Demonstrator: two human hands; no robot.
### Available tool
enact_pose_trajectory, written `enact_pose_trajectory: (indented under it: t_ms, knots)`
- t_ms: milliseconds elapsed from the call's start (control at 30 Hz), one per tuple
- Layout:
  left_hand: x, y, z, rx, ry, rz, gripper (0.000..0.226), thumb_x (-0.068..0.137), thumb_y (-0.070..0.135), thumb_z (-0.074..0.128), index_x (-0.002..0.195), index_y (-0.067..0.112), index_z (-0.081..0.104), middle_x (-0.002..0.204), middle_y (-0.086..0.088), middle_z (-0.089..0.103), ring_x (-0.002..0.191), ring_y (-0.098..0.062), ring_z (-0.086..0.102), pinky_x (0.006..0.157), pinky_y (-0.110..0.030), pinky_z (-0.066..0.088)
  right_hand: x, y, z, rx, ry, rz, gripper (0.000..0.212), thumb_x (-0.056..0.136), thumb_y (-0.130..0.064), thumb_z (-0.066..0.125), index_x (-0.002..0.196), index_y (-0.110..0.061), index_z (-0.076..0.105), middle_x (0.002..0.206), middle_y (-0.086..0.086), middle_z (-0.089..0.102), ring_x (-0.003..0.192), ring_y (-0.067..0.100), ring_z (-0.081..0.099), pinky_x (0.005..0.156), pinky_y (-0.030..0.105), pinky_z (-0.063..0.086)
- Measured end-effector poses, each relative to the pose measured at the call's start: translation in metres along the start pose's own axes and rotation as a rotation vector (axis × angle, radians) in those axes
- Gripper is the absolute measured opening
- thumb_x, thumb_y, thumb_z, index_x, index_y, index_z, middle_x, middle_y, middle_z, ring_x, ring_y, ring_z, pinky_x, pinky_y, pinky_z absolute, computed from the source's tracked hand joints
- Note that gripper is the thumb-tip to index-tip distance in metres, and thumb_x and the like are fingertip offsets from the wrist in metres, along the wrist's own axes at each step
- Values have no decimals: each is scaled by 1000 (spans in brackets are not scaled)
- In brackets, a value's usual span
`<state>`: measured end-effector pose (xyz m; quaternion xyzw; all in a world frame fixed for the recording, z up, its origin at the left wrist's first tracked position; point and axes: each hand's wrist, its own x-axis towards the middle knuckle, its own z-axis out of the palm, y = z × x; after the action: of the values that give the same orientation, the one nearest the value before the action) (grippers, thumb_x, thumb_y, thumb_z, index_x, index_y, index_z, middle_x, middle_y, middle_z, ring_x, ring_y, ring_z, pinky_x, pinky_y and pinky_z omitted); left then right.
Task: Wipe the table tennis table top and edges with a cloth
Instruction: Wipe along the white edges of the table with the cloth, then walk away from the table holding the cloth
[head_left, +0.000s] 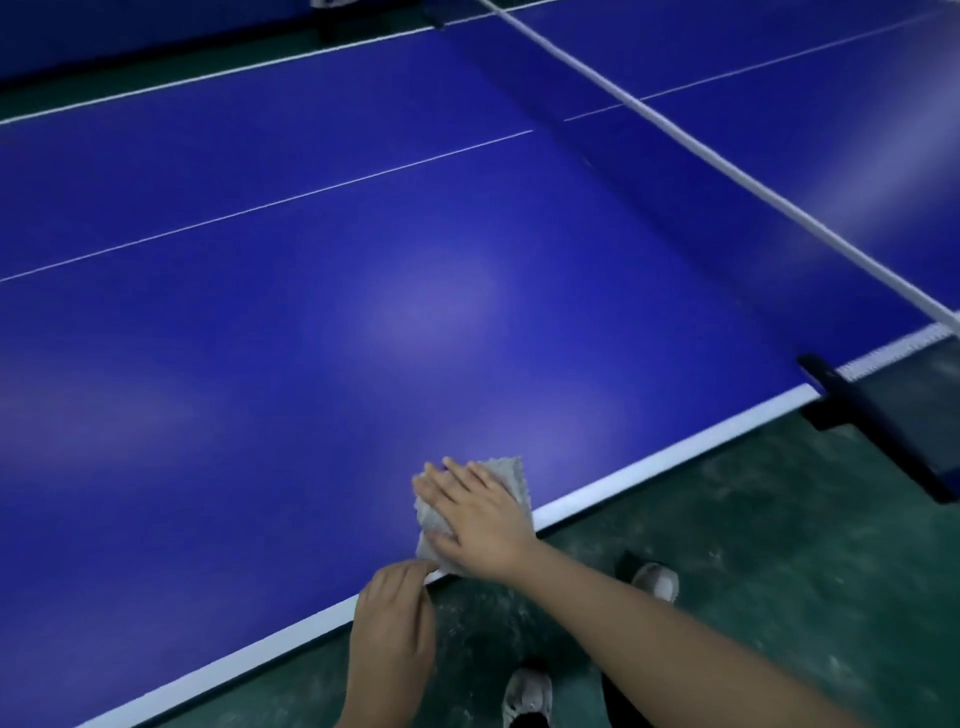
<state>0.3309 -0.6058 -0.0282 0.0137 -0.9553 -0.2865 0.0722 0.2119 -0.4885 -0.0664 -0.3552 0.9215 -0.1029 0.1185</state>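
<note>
A grey cloth (511, 480) lies on the blue counter (363, 260), just inside its near white edge (675, 452) and well to the left of the net (727, 161). The right hand (475, 519) lies flat on top of the cloth, fingers straight and slightly spread, palm pressing down and covering most of it; only the far corner and the left side of the cloth show. The left hand (392, 634) sits at the counter's edge just below, its fingers curled and pinching the near corner of the cloth where that corner meets the white edge. A thin white line (260, 208) runs across the counter farther away. A black clamp (852, 410) fixes the net to the edge on the right. Below, two shoes (657, 579) stand on a scuffed green floor (779, 545).
</note>
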Motion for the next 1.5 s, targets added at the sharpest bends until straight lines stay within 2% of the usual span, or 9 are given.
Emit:
enact_pose_trajectory:
  t_ms: [333, 567, 767, 933, 1067, 1234, 1300, 1400, 1500]
  knots:
    - [23, 71, 48, -319, -137, -94, 28, 89, -1, 49, 93, 24, 61, 92, 20, 56, 94, -6, 53, 74, -12, 36, -138, 124, -46, -4, 198, 829, 48, 101, -34, 26, 147, -20, 27, 155, -2, 25, 147, 19, 7, 116, 31, 8]
    - [41, 198, 99, -387, -683, -53, 23, 97, 16, 40, 103, 14, 62, 99, 7, 58, 91, -9, 53, 75, -20, 36, -258, 94, -81, 173, 710, 948, 29, 92, -19, 56, 119, -11, 59, 117, 2, 65, 110, 24, 60, 85, 36, 43]
    - [31, 317, 114, -1115, -1382, -946, 41, 73, 23, 71, 98, -7, 60, 88, -22, 59, 86, -32, 53, 79, -38, 43, -325, 62, -55, 552, 742, 794, 46, 95, -25, 41, 141, -24, 36, 147, -11, 34, 138, 7, 32, 112, 15, 20]
    - [27, 364, 154, -904, -1372, -801, 52, 100, 36, 24, 130, 0, 46, 135, -19, 48, 127, -29, 43, 105, -40, 31, -394, 111, -46, 403, 858, 1404, 47, 96, -14, 48, 142, -21, 38, 148, 4, 40, 136, 18, 38, 105, 26, 30]
    - [18, 424, 193, -948, -1467, -801, 43, 94, 31, 30, 89, 4, 62, 78, -16, 64, 68, -27, 63, 61, -26, 51, -413, 140, -46, 354, 802, 1041, 49, 91, -10, 46, 140, -13, 41, 146, 0, 39, 137, 16, 34, 113, 24, 21]
    - [22, 499, 249, -698, -1522, -598, 39, 95, 29, 29, 107, 6, 59, 108, -13, 60, 105, -26, 55, 94, -39, 38, -508, 216, -51, 542, 776, 1582, 42, 97, -12, 43, 139, -13, 43, 139, 10, 50, 123, 26, 51, 97, 28, 40]
    - [22, 527, 275, -685, -1472, -635, 31, 96, 28, 31, 97, 8, 56, 100, -14, 55, 96, -28, 53, 86, -39, 41, -522, 239, -69, 362, 1022, 1331, 41, 90, 2, 46, 131, -5, 52, 134, 14, 53, 123, 25, 50, 104, 25, 34]
    - [10, 587, 300, -897, -1622, -732, 22, 88, 26, 40, 79, 10, 52, 73, -10, 55, 65, -22, 56, 63, -27, 47, -531, 272, -74, 373, 894, 1038, 44, 82, 11, 45, 125, 5, 55, 135, 20, 52, 130, 22, 44, 112, 22, 24]
    - [10, 628, 320, -669, -1643, -343, 33, 97, 25, 33, 100, 9, 61, 89, -7, 67, 83, -19, 62, 81, -31, 46, -593, 315, -73, 350, 623, 1434, 54, 91, 0, 41, 144, -12, 36, 145, 8, 45, 131, 23, 44, 106, 23, 29]
